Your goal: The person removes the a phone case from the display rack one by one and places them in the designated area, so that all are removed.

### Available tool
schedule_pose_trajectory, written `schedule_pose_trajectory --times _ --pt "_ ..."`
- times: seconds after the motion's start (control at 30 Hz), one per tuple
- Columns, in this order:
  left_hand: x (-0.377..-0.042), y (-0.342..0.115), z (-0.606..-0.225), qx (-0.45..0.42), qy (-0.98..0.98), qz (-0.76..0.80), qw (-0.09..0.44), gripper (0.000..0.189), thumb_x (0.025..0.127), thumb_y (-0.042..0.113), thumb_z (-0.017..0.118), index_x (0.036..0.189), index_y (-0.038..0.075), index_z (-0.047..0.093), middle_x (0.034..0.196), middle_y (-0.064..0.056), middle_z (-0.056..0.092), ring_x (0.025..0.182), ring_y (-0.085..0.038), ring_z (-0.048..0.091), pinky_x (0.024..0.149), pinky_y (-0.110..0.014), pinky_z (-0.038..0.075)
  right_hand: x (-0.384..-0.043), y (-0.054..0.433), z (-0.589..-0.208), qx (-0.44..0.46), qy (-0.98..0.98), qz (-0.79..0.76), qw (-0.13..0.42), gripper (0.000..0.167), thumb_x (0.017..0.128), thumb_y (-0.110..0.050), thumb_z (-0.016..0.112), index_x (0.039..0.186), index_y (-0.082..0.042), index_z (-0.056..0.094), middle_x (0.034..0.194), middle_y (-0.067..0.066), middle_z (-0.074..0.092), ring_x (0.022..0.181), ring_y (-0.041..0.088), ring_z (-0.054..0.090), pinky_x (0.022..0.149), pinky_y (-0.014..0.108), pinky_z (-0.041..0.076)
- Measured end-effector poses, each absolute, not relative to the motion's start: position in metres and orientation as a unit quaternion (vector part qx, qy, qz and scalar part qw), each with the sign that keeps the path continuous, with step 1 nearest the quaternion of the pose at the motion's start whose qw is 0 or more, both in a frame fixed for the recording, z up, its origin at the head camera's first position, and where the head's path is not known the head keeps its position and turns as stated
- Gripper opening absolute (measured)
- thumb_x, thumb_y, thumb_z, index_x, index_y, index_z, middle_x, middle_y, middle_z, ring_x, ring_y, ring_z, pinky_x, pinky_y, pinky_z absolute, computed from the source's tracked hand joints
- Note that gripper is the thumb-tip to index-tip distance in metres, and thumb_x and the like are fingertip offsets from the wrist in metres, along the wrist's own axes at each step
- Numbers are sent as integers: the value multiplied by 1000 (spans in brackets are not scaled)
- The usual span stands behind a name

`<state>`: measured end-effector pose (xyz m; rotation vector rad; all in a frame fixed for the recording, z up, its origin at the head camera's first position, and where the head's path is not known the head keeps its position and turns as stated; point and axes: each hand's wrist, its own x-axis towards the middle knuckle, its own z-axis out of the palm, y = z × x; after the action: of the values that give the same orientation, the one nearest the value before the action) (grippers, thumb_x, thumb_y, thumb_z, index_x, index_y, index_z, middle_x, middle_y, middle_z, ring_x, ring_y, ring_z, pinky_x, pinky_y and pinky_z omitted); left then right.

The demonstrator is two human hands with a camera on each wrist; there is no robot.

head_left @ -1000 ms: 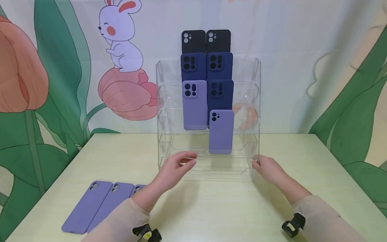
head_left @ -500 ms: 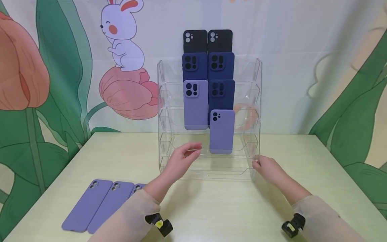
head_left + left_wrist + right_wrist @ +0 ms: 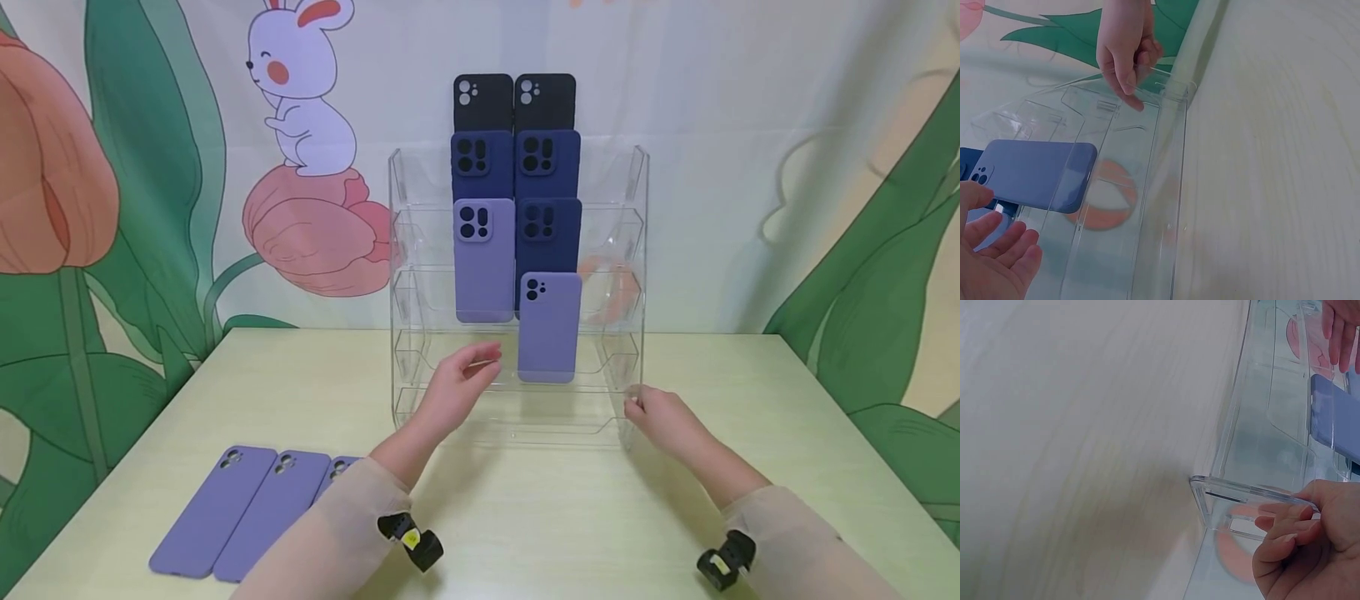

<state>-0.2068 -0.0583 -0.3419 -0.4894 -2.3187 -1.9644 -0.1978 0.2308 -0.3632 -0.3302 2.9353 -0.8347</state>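
Tabletop (image 3: 540,525) — cases (image 3: 264,512) partly behind left sleeve (image 3: 337,529)

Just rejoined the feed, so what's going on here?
A person's right hand grips the side of a clear plastic tiered rack. Their left hand, holding nothing, is near a light-purple rectangular phone case on a lower tier. Another light-purple case, three navy cases and two black cases stand higher. At least three purple cases lie on the pale table.

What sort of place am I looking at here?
Probably a small indoor tabletop display or staging setup, though I can't tell whether it's in a shop or home: a clear tiered rack holds phone cases on a pale table, before a cartoon-printed backdrop.
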Motion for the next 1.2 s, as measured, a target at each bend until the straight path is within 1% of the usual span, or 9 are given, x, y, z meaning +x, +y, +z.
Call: schedule_pose_trajectory --times 0.17,0.4,0.63,0.77,1.0,1.2 --pt "-209 -54 -342 -150 -755 -638 29 33 92 6 56 124 -3 55 122 -16 58 113 -29 56 93 -35 46 -197 232 -363 -107 956 -272 36 44 93 -12 36 124 18 44 55 -2 34 45 9 26 42 22 26" --pt "-214 -49 -342 -141 -756 -638 27 34 93 7 55 126 0 55 124 -14 57 114 -26 55 95 -34 45 -197 232 -363 -106 956 -271 36 43 93 -11 37 123 19 45 58 0 35 46 10 27 44 24 28" --pt "-218 -44 -341 -153 -755 -638 13 40 93 7 54 132 -2 48 127 -20 54 117 -32 52 96 -37 43 -196 232 -363 -105 954 -277 39 43 93 -11 37 124 18 45 60 2 36 47 11 27 44 23 29" --pt "-220 -41 -341 -155 -757 -635 5 43 94 7 54 135 -2 44 129 -20 53 117 -32 52 96 -38 44 -196 231 -361 -103 955 -277 40 43 93 -11 37 124 17 45 63 3 39 47 11 28 44 24 29" --pt "-222 -34 -339 -155 -753 -640 -1 43 93 7 54 134 -3 44 128 -21 53 116 -33 53 92 -38 47 -196 231 -361 -102 955 -275 41 43 93 -11 36 125 18 44 63 3 38 47 11 28 45 25 30" --pt "-220 -30 -334 -152 -752 -641 -1 43 92 5 55 133 -5 46 123 -24 54 112 -36 54 89 -37 49 -196 230 -361 -101 955 -275 41 43 93 -11 37 124 18 44 63 3 38 48 11 28 45 25 30"
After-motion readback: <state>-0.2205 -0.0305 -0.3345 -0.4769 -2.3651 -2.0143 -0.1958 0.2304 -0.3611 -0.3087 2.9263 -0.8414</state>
